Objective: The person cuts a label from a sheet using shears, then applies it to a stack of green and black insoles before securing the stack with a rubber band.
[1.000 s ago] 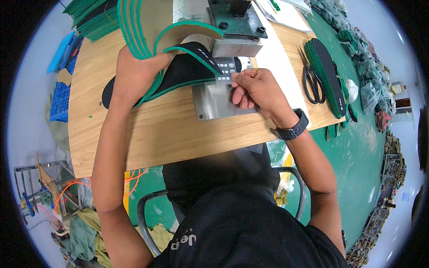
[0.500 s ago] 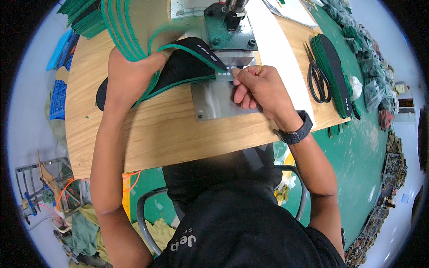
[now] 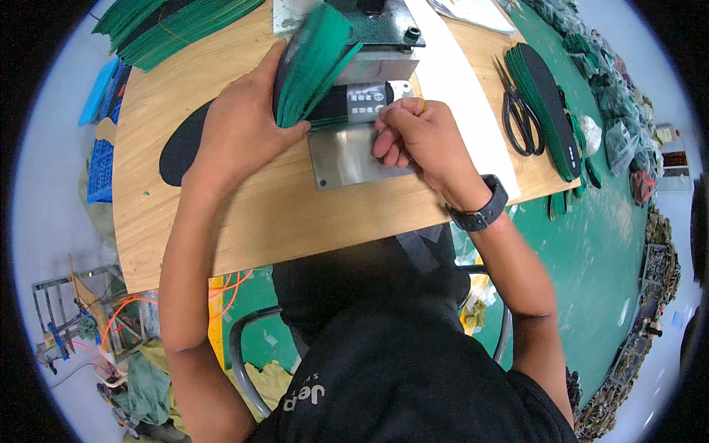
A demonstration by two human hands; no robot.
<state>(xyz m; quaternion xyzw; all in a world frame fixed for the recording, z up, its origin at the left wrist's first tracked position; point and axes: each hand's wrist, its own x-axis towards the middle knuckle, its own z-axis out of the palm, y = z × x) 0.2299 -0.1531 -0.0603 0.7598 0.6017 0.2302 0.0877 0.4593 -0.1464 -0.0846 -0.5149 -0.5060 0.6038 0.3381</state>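
My left hand (image 3: 240, 125) is closed round a bundle of green-and-black shoe insoles (image 3: 314, 70), bent upright above the table. A black insole end (image 3: 329, 103) lies on the metal plate (image 3: 351, 159) in front of the press (image 3: 380, 33). Over that end sits a clear film (image 3: 362, 111) with white print. My right hand (image 3: 413, 133) pinches the film's near right edge between thumb and forefinger, the other fingers curled. Left of my left hand, a rounded black insole end (image 3: 185, 148) rests on the table; my hand hides how it joins the bundle.
On the wooden table (image 3: 273, 229), black scissors (image 3: 523, 118) lie beside a stack of insoles (image 3: 546, 111) at the right. More green insoles (image 3: 177, 29) are piled at the far left. A blue crate (image 3: 102, 166) stands beyond the left edge.
My left hand has moved right and folded the insole bundle over toward the press. A black insole end now lies flat under the film. My right hand keeps its pinch, nearly in place.
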